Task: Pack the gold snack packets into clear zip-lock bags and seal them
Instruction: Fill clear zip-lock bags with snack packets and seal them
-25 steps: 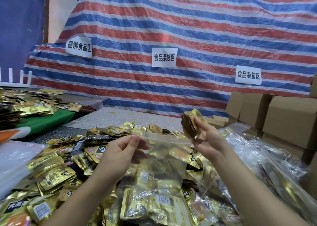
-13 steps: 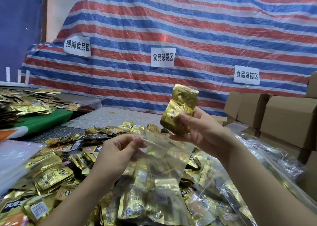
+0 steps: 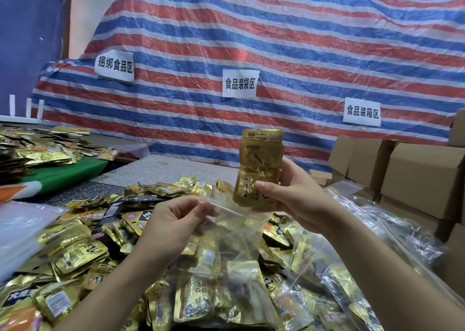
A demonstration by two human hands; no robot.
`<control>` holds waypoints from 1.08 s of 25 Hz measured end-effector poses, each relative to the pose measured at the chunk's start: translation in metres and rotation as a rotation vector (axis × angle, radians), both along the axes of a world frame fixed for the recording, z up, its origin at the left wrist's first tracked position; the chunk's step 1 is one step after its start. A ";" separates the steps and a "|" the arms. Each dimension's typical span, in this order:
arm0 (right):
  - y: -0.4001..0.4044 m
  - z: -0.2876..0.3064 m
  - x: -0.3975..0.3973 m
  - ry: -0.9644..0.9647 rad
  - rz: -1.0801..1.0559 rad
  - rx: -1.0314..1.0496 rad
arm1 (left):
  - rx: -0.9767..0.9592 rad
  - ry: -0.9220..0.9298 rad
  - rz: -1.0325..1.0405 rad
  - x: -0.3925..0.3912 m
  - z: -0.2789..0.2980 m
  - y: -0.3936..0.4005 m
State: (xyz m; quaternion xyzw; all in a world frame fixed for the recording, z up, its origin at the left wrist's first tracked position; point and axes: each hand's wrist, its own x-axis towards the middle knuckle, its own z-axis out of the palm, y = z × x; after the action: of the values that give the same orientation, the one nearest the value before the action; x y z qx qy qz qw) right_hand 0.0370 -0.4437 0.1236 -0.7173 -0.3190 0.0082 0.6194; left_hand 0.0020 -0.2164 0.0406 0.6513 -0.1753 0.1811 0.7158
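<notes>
Raised upright since earlier: gold packets (image 3: pixel 259 169), gripped by right hand (image 3: pixel 292 195) | left hand (image 3: pixel 176 220) pinches zip-lock bag (image 3: pixel 234 232) mouth | insertion next, likely.

Three white paper signs with black Chinese characters are stuck on the red, white and blue striped tarp (image 3: pixel 289 41): the left sign (image 3: pixel 114 65) reads 捆绑食品区, the middle sign (image 3: pixel 240 83) reads 食品装袋区, and the right sign (image 3: pixel 362 112) reads 食品装箱区. The gold packet (image 3: pixel 259 167) held upright carries small dark print along its top band and lower part, too small to read. Packets in the heap on the table (image 3: pixel 75 252) show large white characters on black patches and a barcode label (image 3: pixel 57 303), all only partly visible and not legible.
</notes>
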 end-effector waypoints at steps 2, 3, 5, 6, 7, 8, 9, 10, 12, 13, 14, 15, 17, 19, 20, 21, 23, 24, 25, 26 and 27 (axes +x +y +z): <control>-0.005 0.001 -0.001 -0.053 0.034 -0.054 | 0.003 -0.001 -0.004 0.000 0.000 0.000; -0.006 0.001 -0.002 -0.076 0.061 -0.112 | 0.006 0.000 -0.006 0.000 0.001 0.000; -0.007 0.003 -0.004 -0.094 0.115 -0.234 | -0.003 -0.001 -0.006 0.001 0.001 -0.001; -0.006 0.003 -0.004 -0.100 0.125 -0.283 | -0.010 -0.003 -0.003 0.001 0.001 -0.003; -0.004 0.002 -0.005 -0.110 0.122 -0.321 | -0.012 -0.005 0.000 0.001 0.001 -0.003; -0.003 0.001 -0.005 -0.122 0.110 -0.351 | -0.010 -0.006 0.001 0.001 0.001 -0.003; -0.002 0.001 -0.005 -0.134 0.090 -0.379 | -0.009 -0.006 0.000 0.000 0.001 -0.003; -0.001 0.001 -0.006 -0.150 0.067 -0.411 | -0.011 -0.005 -0.003 0.000 0.000 -0.003; 0.000 0.001 -0.007 -0.192 0.026 -0.498 | -0.007 -0.002 -0.001 0.000 0.000 -0.003; 0.001 0.002 -0.008 -0.202 0.016 -0.544 | 0.003 -0.002 0.006 -0.001 -0.001 -0.003; 0.002 0.003 -0.008 -0.196 0.018 -0.579 | 0.007 -0.005 0.010 -0.001 -0.001 -0.003; 0.002 0.003 -0.009 -0.175 0.034 -0.604 | 0.001 -0.006 0.009 -0.001 0.000 -0.003; 0.003 0.004 -0.008 -0.110 0.083 -0.607 | -0.029 -0.013 -0.004 -0.002 0.002 -0.004; 0.004 0.002 -0.006 -0.073 0.104 -0.556 | -0.054 -0.021 -0.019 -0.003 0.003 -0.004; 0.005 -0.001 -0.006 -0.076 0.106 -0.524 | -0.059 -0.025 -0.026 -0.004 0.003 -0.004; 0.007 -0.004 -0.005 -0.077 0.113 -0.487 | -0.056 -0.028 -0.032 -0.004 0.004 -0.003; 0.011 -0.010 -0.005 -0.058 0.131 -0.416 | -0.040 -0.028 -0.034 -0.004 0.003 -0.003; 0.011 -0.012 -0.005 -0.048 0.136 -0.404 | -0.034 -0.028 -0.030 -0.004 0.003 -0.002; 0.012 -0.012 -0.005 -0.043 0.132 -0.420 | -0.029 -0.029 -0.023 -0.003 0.002 -0.002; 0.011 -0.010 -0.006 -0.050 0.117 -0.466 | -0.025 -0.032 -0.011 -0.003 0.001 -0.001; 0.010 -0.006 -0.007 -0.070 0.094 -0.535 | -0.019 -0.033 0.003 -0.003 0.000 -0.001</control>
State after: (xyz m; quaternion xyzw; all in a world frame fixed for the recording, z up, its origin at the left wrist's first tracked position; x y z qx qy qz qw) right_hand 0.0304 -0.4333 0.1172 -0.8396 -0.3597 0.0961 0.3955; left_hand -0.0005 -0.2174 0.0410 0.6417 -0.1842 0.1946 0.7186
